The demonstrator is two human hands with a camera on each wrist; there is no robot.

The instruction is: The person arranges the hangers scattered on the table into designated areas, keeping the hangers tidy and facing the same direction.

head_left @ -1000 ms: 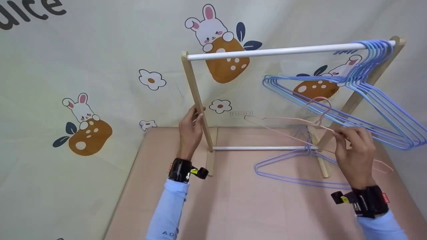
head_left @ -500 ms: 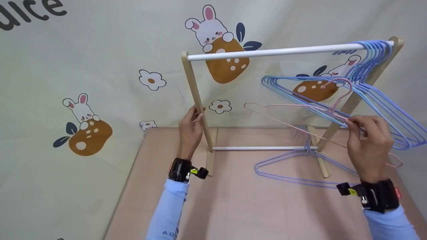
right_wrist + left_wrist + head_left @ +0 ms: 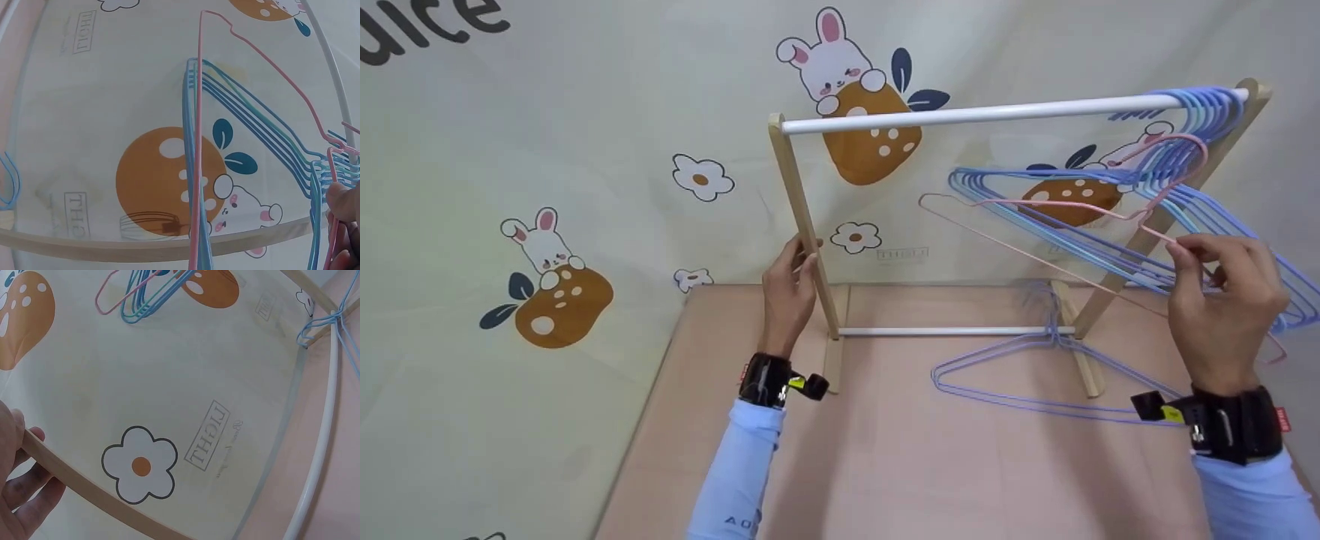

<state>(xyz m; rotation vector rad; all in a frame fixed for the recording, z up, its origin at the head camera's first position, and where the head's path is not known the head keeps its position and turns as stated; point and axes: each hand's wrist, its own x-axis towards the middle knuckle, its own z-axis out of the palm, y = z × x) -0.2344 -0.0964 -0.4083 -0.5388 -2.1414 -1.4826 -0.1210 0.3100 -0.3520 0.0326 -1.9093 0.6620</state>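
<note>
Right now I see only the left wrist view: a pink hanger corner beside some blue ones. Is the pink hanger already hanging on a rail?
Observer: Not yet. In the head view, the hook of the pink hanger is just below the white top rail.
Operator: What holds it up, then?
Observer: The right hand pinches its wire close to the neck.
Operator: Where on the rail do the blue hangers sit?
Observer: The blue hangers are bunched at the rail's right end, and the rest of the rail is bare.
</note>
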